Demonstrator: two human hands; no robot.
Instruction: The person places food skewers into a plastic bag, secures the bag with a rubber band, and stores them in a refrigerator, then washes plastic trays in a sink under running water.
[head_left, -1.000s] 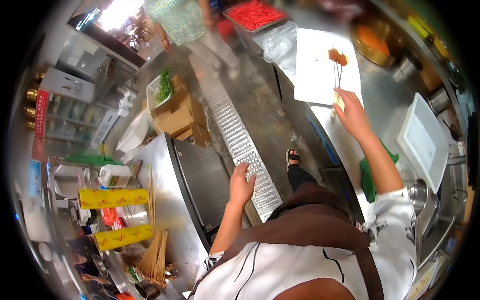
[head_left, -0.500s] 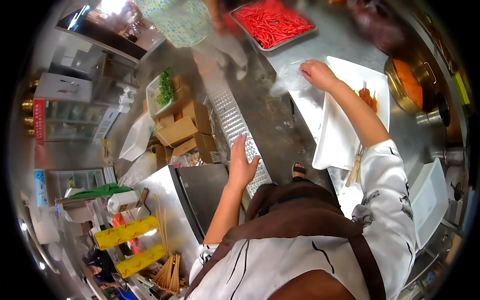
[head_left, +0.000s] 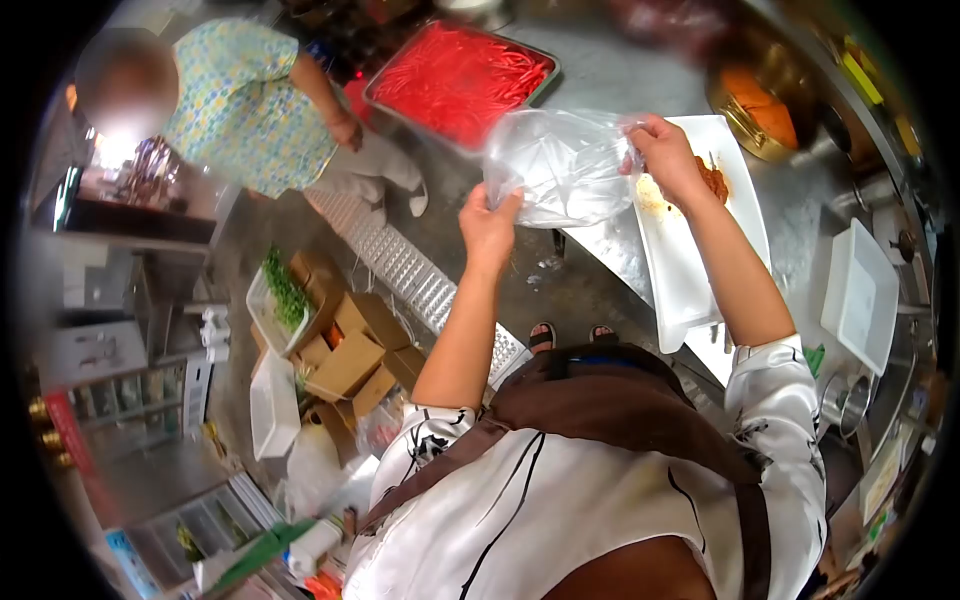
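Note:
A clear plastic bag (head_left: 565, 165) is stretched out between my two hands, above the floor and the edge of the metal table. At its left edge, my left hand (head_left: 488, 232) has the film between thumb and fingers. My right hand (head_left: 668, 160) pinches the bag's right end over a long white tray (head_left: 672, 295). Reddish-brown food (head_left: 712, 180) on metal skewers lies in that tray, with yellowish oil beside it.
A metal tray of red chillies (head_left: 465, 85) stands at the table's far end. A person (head_left: 250, 110) in a patterned top is at the far left. Cardboard boxes (head_left: 345, 365) and a basket of greens (head_left: 275, 310) sit left. A brass pot (head_left: 755, 115) is at right.
My left hand has risen to the bag, which is now spread wide between both hands. The view has turned, and the other person shows more fully.

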